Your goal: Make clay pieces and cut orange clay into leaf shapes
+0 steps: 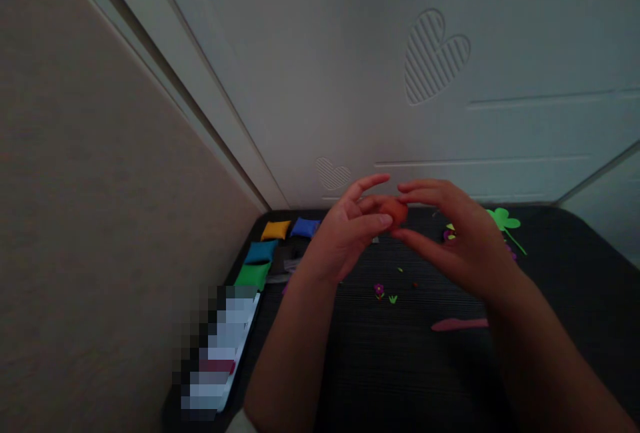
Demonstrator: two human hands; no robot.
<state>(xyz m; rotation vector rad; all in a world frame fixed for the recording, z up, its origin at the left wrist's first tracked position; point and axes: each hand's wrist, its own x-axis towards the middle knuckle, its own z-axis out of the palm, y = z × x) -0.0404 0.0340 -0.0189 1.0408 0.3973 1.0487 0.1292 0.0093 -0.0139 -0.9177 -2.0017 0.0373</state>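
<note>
My left hand (345, 233) and my right hand (450, 236) meet above a dark ribbed mat (400, 366). Between their fingertips sits a small orange-red ball of clay (395, 210). Both hands pinch it, the left from the left side, the right with thumb below and fingers above. On the mat under the hands lie a tiny purple clay flower (379, 290), a small green leaf bit (393, 299) and a pink flat tool (457, 324). A green clay clover shape (504, 221) lies behind my right hand.
Several clay packets lie at the mat's left: yellow (275, 229), blue (305, 226), teal (261, 251), green (253, 275). A blurred-out flat package (220, 353) rests at the left edge. A pale panel with heart shapes (435, 56) stands behind; a beige wall (90, 220) is left.
</note>
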